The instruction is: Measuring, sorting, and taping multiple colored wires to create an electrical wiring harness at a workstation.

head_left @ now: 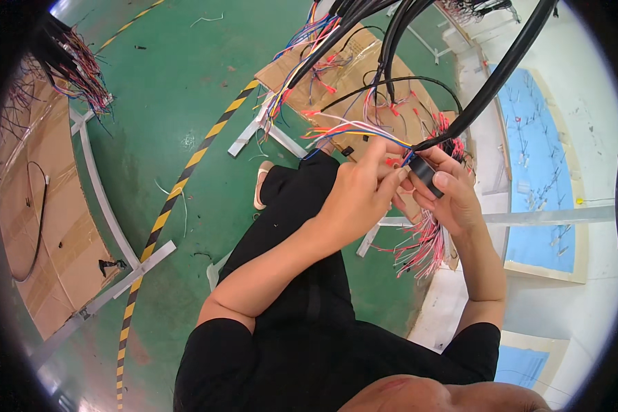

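A thick black cable [502,88] comes down from the upper right, and loose white, yellow, blue and red wires [357,126] fan out of its end. My left hand [358,191] is closed around the wires where they leave the black sleeve, thumb and fingertips pinched together. In my right hand [458,199] is a roll of black tape [426,176], held between thumb and fingers right beside that joint. The fingertips of both hands almost meet there. Whether a strip of tape runs between them is too small to tell.
Cardboard [353,65] on a metal frame lies ahead, bearing more cables and red-tipped wires. Red and pink wires [422,250] hang beneath my hands. Another cardboard-topped stand [44,206] is at the left, past black-and-yellow floor tape [178,187]. Blue panels [539,172] are at the right.
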Available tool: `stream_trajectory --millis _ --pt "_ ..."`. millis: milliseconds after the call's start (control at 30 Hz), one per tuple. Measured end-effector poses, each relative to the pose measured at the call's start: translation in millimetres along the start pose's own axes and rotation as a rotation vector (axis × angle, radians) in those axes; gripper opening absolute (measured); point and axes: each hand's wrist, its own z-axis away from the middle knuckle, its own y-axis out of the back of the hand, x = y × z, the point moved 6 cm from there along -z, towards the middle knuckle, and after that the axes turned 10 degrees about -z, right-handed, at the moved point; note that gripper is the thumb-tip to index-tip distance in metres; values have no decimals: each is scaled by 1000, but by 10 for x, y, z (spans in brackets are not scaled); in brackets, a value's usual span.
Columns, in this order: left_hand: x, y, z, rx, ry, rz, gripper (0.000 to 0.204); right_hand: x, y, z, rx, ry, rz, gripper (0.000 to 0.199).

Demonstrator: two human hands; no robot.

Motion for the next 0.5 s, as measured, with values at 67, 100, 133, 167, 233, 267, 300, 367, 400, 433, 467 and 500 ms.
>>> stream_trajectory --millis 67,100,133,167,233,267,300,367,400,433,467,500 --pt "-4 4 51 148 -68 -33 25 2 -18 -2 6 -1 -47 49" --pt "-20 -17 57 143 -69 -37 25 -1 -26 -3 10 -9 -45 47" --pt "-18 -15 63 173 -81 -20 25 -5 -25 1 15 -18 -42 45" --pt "-20 -14 68 203 -92 -3 26 -14 -12 3 16 -14 -45 45" --pt "-24 -37 75 238 -127 -36 26 -19 16 3 24 -38 -93 42" --pt "-19 -35 83 277 -162 -67 26 -37 11 4 24 -35 -96 42" --pt "-46 -56 83 274 -163 -70 26 -48 -5 7 20 -60 -99 41" --pt "-15 -46 111 366 -304 -201 27 -78 -26 23 19 -78 -105 41" --pt "-38 -38 100 361 -306 -203 27 -89 -29 35 20 -95 -90 43" --pt "19 -19 111 414 -412 -337 27 -92 -25 45 21 -111 -75 46" --pt "84 -11 137 465 -519 -471 28 -91 -23 50 22 -105 -79 46" --pt "95 4 136 459 -524 -474 28 -94 -24 58 18 -86 -57 52"
